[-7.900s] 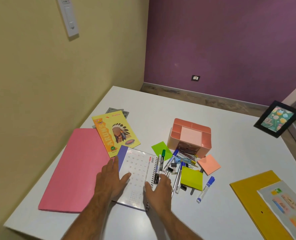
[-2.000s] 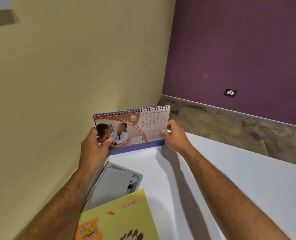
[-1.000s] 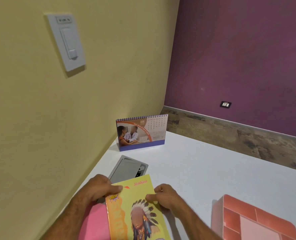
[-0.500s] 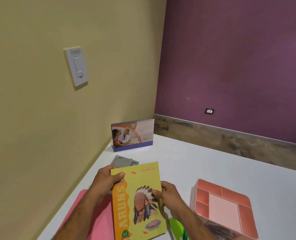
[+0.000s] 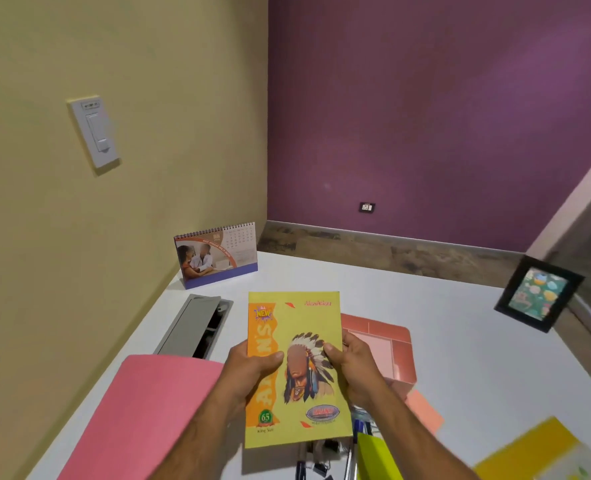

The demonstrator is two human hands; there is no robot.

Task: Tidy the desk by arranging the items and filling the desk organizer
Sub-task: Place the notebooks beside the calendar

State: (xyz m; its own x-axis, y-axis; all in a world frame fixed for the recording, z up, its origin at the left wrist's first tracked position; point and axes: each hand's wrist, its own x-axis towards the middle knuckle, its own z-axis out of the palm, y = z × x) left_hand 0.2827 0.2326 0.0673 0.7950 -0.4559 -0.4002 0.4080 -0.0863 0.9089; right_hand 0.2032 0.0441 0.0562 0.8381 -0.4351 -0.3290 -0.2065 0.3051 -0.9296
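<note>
2 hands held the yellow notebook (image 5: 295,368) above the white desk (image 5: 460,341): the left hand (image 5: 252,370) gripped its left edge, the right hand (image 5: 352,365) its right edge, thumbs on the cover. Behind it sat the pink desk organizer (image 5: 391,348); left lay a pink folder (image 5: 148,410). At the far corner stood the desk calendar (image 5: 217,254).

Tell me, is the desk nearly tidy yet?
Not yet. Done: the calendar stands upright at the desk's far corner. In hand: both hands, left and right, hold the yellow notebook above the desk. Left: the pink organizer looks empty in the parts visible, pens and clips still lie loose near the front edge, and the pink folder lies flat.
</note>
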